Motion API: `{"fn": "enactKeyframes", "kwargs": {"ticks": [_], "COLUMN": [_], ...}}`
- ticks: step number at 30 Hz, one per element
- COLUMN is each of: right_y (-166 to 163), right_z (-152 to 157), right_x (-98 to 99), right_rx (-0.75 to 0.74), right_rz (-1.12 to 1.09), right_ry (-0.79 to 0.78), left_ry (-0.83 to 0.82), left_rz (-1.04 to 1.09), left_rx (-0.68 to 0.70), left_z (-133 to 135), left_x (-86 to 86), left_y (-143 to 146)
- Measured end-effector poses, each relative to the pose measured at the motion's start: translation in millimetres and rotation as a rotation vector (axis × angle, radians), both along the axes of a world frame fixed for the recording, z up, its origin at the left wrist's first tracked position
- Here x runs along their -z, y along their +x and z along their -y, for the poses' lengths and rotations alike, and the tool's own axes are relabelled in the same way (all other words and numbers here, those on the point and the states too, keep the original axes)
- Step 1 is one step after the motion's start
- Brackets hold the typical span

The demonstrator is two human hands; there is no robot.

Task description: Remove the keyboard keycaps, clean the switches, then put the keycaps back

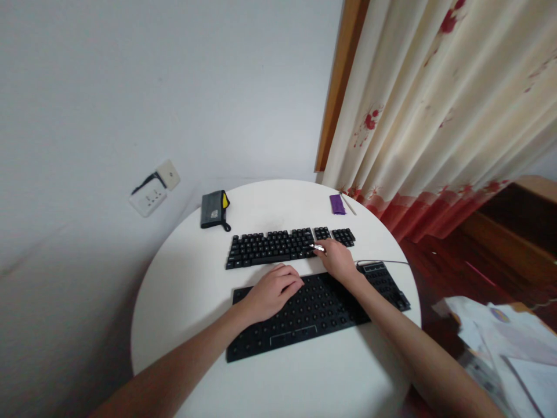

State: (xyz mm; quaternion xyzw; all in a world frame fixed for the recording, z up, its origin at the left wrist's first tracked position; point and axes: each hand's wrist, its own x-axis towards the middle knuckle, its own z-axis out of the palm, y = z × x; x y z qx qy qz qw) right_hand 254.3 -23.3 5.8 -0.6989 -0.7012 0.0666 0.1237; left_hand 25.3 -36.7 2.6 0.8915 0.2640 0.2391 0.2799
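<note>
On a round white table (183, 302) lie two black keyboard parts. The nearer one is a keyboard base (304, 325) with bare switches and no keycaps. Behind it lies a set of black keycaps (270, 247) laid out in keyboard rows. My left hand (272, 293) rests with curled fingers on the upper left of the bare base. My right hand (337, 258) holds a small shiny metal tool (319, 248) against the right part of the keycap rows.
A grey pouch with a yellow patch (214, 210) lies at the table's back left. A purple card (337, 204) and a thin stick lie at the back right. A curtain (435, 116) hangs to the right, a wall socket (150, 197) to the left, papers (509, 342) at right.
</note>
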Motion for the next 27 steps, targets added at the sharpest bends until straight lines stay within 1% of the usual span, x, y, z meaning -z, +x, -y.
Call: {"fn": "enactKeyframes", "kwargs": {"ticks": [4, 8, 10, 12, 15, 17, 19, 20, 21, 23, 27], "right_y": [-2.3, -4.7, -3.8, 1.2, 18.2, 32.6, 43.7, 46.3, 46.5, 39.4, 8.0], "right_z": [2.1, 5.2, 7.2, 11.1, 23.6, 35.4, 46.5, 50.5, 52.9, 52.3, 35.9], "right_x": [0.2, 1.0, -1.1, -6.9, -22.3, -34.0, -42.5, -44.5, -44.6, -39.6, -20.7], "right_rx": [-0.042, -0.04, -0.025, -0.006, 0.01, 0.041, 0.08, 0.086, 0.076, 0.021, -0.078], "right_rz": [0.025, 0.028, -0.033, -0.148, -0.38, -0.519, -0.582, -0.574, -0.544, -0.44, -0.129], "right_ry": [-0.033, -0.047, 0.014, 0.126, 0.303, 0.388, 0.44, 0.448, 0.438, 0.363, 0.088], "left_ry": [0.006, 0.007, 0.007, 0.01, 0.016, 0.016, 0.019, 0.025, 0.031, 0.04, 0.039], "left_rz": [0.008, 0.008, 0.003, -0.002, -0.012, -0.024, -0.037, -0.042, -0.045, -0.051, -0.054], "left_rx": [-0.003, -0.005, -0.007, -0.001, 0.014, 0.015, 0.012, 0.013, 0.014, 0.012, 0.002], "left_z": [-0.2, -0.1, -0.1, -0.5, -1.3, -1.8, -2.3, -2.5, -2.7, -3.0, -2.8], "left_x": [1.0, 0.6, 0.7, 1.3, 2.7, 3.5, 4.1, 4.4, 4.6, 4.9, 4.6], "left_y": [0.2, 0.2, 0.3, 0.2, -0.4, -0.9, -0.9, -0.7, -0.4, 0.4, 1.4]}}
